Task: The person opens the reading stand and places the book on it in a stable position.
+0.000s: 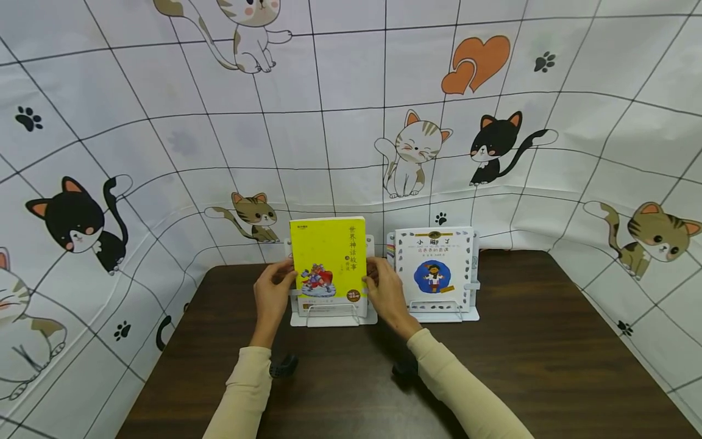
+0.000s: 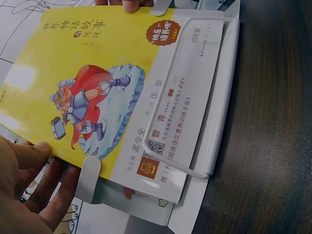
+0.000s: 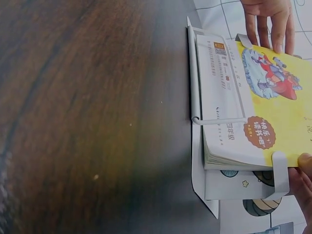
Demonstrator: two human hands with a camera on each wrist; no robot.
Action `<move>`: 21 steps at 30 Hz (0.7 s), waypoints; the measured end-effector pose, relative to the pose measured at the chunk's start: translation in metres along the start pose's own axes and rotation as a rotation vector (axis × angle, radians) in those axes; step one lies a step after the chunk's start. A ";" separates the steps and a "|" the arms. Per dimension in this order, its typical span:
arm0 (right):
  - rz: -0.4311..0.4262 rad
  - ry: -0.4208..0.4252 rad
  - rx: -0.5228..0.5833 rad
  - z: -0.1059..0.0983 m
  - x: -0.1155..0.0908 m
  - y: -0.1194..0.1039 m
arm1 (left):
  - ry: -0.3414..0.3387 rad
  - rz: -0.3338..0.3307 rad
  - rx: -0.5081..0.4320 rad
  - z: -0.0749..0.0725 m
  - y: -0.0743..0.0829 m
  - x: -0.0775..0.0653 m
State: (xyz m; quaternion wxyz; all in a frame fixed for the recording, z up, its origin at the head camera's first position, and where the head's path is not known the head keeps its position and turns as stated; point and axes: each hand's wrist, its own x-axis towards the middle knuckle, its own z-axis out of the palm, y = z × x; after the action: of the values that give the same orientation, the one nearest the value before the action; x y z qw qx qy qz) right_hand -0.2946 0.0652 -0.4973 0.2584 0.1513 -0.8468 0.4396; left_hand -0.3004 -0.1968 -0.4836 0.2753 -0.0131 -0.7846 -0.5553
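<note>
A yellow-and-white book (image 1: 329,256) leans upright on a white book stand (image 1: 373,318), behind the stand's wire holder and between its side clips. My left hand (image 1: 272,292) pinches the book's left edge, thumb (image 2: 34,151) at the front and fingers (image 2: 48,197) behind. At the opposite edge my right hand (image 1: 388,292) holds the book, its thumb (image 3: 305,163) on the cover just above the side clip. Most of the right hand lies outside the right wrist view. To the right, a white book (image 1: 433,268) with a blue round picture rests on a second stand (image 1: 471,317).
Both stands are on a dark wooden table (image 1: 526,366), near its back edge. Behind it hangs a white grid-lined sheet (image 1: 340,140) printed with cats, hearts and paw prints. Dark straps (image 1: 283,366) circle the wrists.
</note>
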 end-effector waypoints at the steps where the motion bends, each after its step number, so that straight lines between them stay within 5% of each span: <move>1: -0.004 0.005 0.000 0.000 0.000 0.000 | 0.000 -0.001 -0.001 0.000 0.000 0.000; 21: 0.032 0.044 -0.008 0.001 -0.002 -0.004 | -0.036 -0.062 0.089 -0.002 -0.003 -0.008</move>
State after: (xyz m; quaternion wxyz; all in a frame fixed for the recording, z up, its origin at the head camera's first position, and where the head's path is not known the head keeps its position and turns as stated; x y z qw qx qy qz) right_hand -0.2910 0.0621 -0.4964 0.2706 0.1267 -0.8450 0.4434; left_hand -0.2941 -0.1971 -0.4894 0.2443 0.0134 -0.8135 -0.5276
